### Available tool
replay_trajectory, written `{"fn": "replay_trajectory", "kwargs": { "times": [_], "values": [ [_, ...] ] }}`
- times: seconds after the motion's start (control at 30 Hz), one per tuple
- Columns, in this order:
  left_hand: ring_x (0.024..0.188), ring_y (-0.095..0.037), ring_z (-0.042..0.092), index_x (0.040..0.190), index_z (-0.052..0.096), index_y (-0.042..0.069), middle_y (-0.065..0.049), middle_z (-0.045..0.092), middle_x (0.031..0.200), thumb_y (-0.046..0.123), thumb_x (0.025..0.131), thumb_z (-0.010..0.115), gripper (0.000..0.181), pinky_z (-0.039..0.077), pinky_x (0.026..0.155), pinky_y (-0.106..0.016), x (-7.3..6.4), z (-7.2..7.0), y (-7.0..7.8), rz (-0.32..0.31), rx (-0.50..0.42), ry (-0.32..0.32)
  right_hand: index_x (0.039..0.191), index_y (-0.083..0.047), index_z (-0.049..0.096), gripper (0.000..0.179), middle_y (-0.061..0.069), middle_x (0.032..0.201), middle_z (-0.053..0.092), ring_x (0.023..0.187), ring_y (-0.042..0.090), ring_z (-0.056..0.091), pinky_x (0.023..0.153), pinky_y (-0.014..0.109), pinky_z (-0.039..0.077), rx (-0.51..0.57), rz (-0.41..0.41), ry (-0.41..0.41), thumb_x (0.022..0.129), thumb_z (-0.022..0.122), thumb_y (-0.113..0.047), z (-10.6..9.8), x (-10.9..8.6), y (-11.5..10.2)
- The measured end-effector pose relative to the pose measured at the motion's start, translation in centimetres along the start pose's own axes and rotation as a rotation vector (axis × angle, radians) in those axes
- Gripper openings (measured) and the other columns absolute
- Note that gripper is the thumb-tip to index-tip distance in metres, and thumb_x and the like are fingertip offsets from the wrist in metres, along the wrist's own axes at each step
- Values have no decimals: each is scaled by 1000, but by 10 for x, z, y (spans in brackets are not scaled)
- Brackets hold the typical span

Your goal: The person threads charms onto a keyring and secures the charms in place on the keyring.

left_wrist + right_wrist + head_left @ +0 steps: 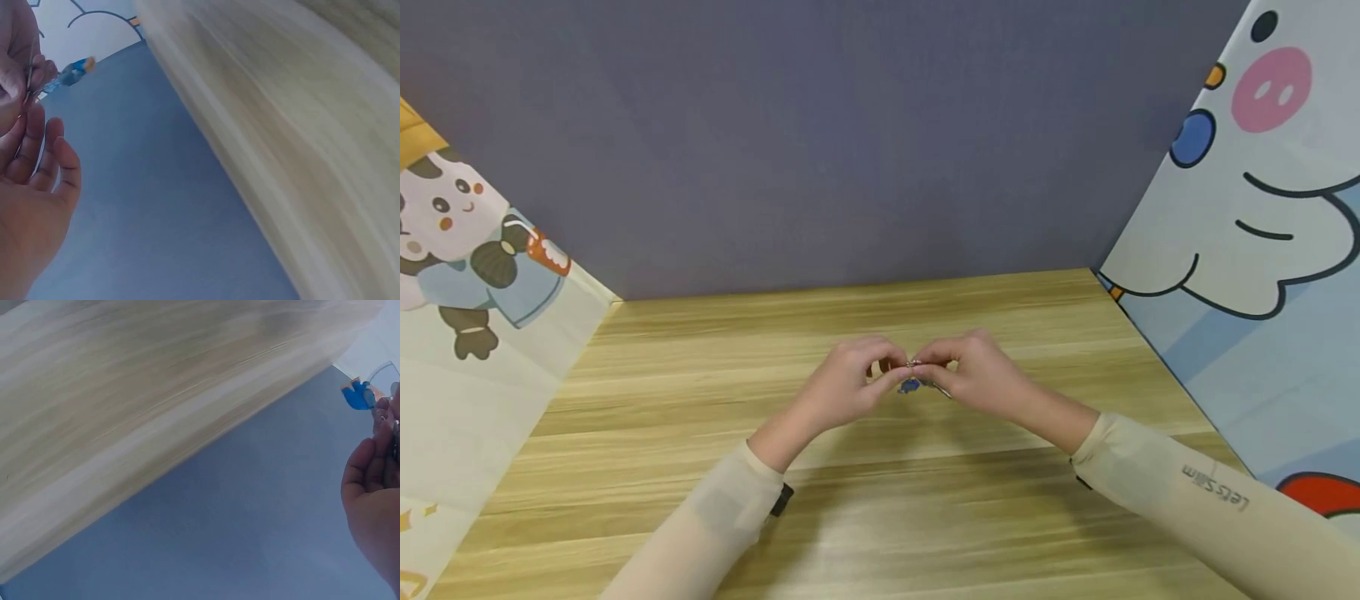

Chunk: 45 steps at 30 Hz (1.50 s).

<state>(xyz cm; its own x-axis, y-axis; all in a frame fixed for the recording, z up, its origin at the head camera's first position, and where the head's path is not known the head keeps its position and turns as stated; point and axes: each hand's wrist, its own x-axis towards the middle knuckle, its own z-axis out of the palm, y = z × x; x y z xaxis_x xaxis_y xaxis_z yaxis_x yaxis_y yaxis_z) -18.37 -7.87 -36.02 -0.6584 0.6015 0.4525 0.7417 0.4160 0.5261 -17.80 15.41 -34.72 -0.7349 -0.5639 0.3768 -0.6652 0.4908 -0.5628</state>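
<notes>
Both hands meet fingertip to fingertip above the table. Between them is a keychain with a small metal ring (913, 363) and a blue charm (909, 386) that hangs below the fingertips. My left hand (850, 383) pinches the ring's left side between thumb and index finger. On the other side, my right hand (981, 375) pinches the metal part with thumb and forefinger. A thin metal piece (942, 390), key-like in shape, sticks out under the right thumb. In the right wrist view, the charm (357, 395) looks bright blue with an orange-tan end. Fingers hide most of the ring.
The wood-grain table (700, 367) extends around and below the hands. A grey-blue panel (850, 150) rises at its back edge. Cartoon-printed panels stand at the left (497, 400) and right (1225, 250) sides.
</notes>
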Motion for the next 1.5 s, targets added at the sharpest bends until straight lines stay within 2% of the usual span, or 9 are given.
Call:
{"fn": "replay_trajectory", "kwargs": {
  "times": [0.17, 0.33, 0.47, 0.8, 1.03, 1.13, 1.3, 1.37, 1.5],
  "values": [
    [80, -8, 62, 94, 73, 13, 3, 72, 87, 15, 100, 75, 7, 58, 72, -29, 4, -5, 2, -34, 15, -98, 99, -10, 84, 6, 0, 89, 83, 63, -4, 54, 58, 18, 49, -86, -114, -44, 95, 80, -9, -2, 0, 2],
    [77, -8, 59, 91, 72, 17, 2, 72, 86, 16, 100, 75, 10, 46, 65, -22, 4, -10, -1, -155, -183, -255, 101, -11, 84, 7, -1, 92, 83, 64, -5, 57, 58, 17, 52, -42, -164, -113, 94, 80, -9, -5, -1, 0],
    [82, -11, 60, 93, 73, 16, 1, 71, 90, 15, 101, 73, 8, 46, 69, -25, 2, -13, -2, -217, -323, -308, 101, -13, 84, 7, -2, 91, 83, 64, -4, 57, 59, 20, 52, 40, -141, -147, 95, 80, -11, -7, -2, -2],
    [81, -10, 58, 96, 72, 1, 3, 68, 90, 2, 99, 71, 4, 49, 74, -24, -2, -13, -6, -262, -599, -257, 106, -14, 85, 10, 0, 101, 84, 88, 7, 77, 75, 29, 63, 187, 84, -155, 98, 78, -15, -9, -4, -10],
    [88, -13, 56, 90, 64, -14, 4, 65, 93, -11, 92, 68, 5, 49, 79, -23, -2, -6, -8, -193, -846, -135, 105, -13, 85, 10, 2, 99, 84, 86, 13, 76, 73, 28, 62, 314, 196, -105, 99, 77, -15, -6, -4, -13],
    [87, -13, 55, 88, 64, -10, 5, 64, 92, -11, 90, 67, 4, 47, 78, -23, -3, -3, -9, -155, -888, -96, 104, -10, 85, 10, 4, 98, 84, 85, 13, 77, 73, 29, 62, 364, 203, -81, 98, 77, -13, -4, -4, -13],
    [89, -11, 54, 85, 72, 17, 9, 62, 92, -10, 90, 65, 28, 47, 83, -24, -6, 3, -10, -128, -954, -77, 104, -4, 83, 10, 10, 98, 83, 85, 10, 78, 75, 31, 65, 429, 186, -46, 97, 77, -7, 1, -6, -15],
    [91, -11, 54, 87, 73, 24, 10, 62, 92, -6, 92, 67, 31, 46, 85, -24, -7, 4, -11, -115, -991, -81, 104, -3, 82, 10, 11, 98, 83, 86, 10, 78, 76, 31, 65, 450, 189, -35, 96, 77, -6, 3, -6, -14],
    [92, -11, 55, 90, 71, 15, 9, 63, 93, 6, 97, 72, 11, 47, 86, -25, -8, 5, -13, -114, -1021, -90, 105, -3, 82, 10, 12, 99, 83, 86, 13, 79, 75, 31, 65, 456, 184, -25, 97, 76, -6, 4, -7, -14]
  ]
}}
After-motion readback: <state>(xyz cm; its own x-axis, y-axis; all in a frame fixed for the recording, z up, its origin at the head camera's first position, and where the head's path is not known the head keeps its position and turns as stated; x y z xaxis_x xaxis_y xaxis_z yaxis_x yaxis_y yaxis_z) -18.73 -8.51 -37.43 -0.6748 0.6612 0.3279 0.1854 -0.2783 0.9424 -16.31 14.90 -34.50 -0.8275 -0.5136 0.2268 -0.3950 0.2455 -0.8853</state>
